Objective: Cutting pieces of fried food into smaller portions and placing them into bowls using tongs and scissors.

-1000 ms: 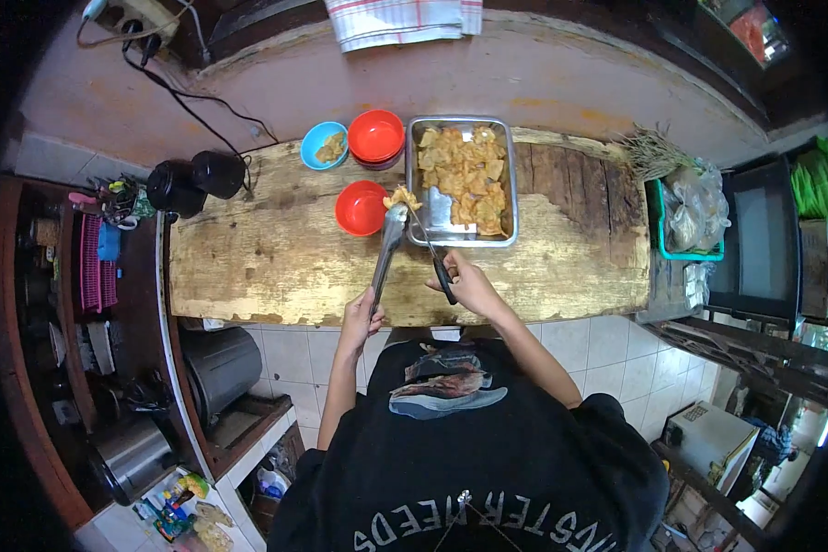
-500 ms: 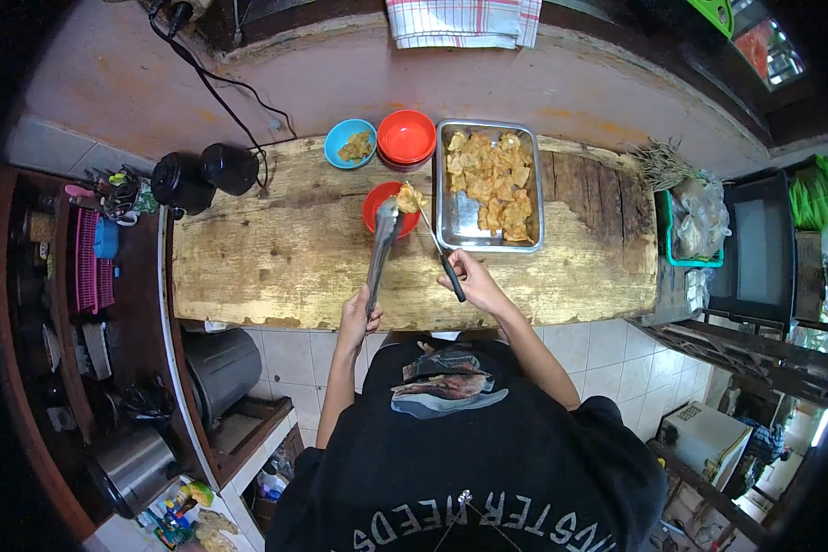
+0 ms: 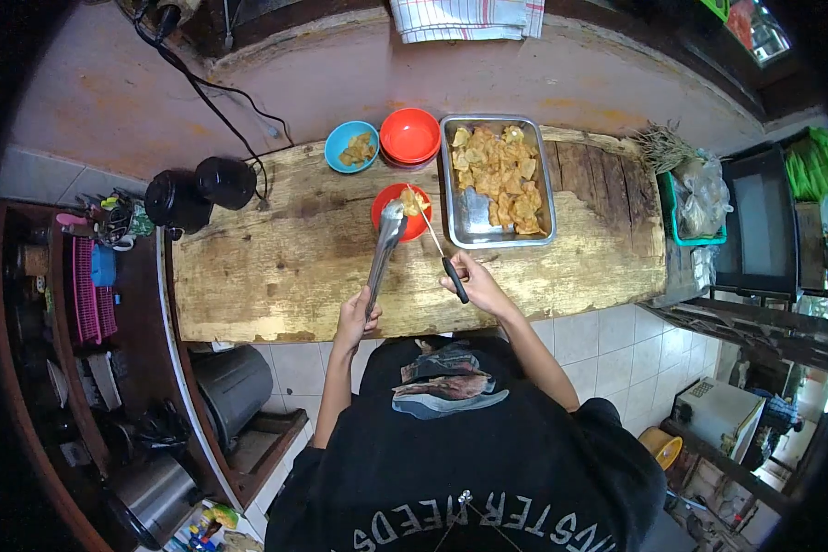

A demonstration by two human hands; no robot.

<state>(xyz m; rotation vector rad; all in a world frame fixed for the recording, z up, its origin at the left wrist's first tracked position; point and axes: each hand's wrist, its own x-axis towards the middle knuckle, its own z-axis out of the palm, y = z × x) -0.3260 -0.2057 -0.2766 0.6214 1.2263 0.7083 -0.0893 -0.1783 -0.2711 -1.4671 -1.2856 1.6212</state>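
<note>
And here I've my left grip (image 3: 356, 320) wrapped round the tongs (image 3: 385, 255), right grip (image 3: 477, 283) round the knife (image 3: 447, 266), a fried piece (image 3: 415, 201) at their tips over the red bowl (image 3: 419, 230) at twelve o'clock, seemingly mid-cut, the next move calling for steady tongs.

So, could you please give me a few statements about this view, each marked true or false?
1. The left hand holds metal tongs. True.
2. Only the left hand holds something. False: the right hand holds a black-handled utensil.
3. Food lies in the metal tray and the blue bowl. True.
4. The blue bowl is right of the metal tray. False: it is left.
5. The tongs' tips show over the nearer red bowl. True.
</note>
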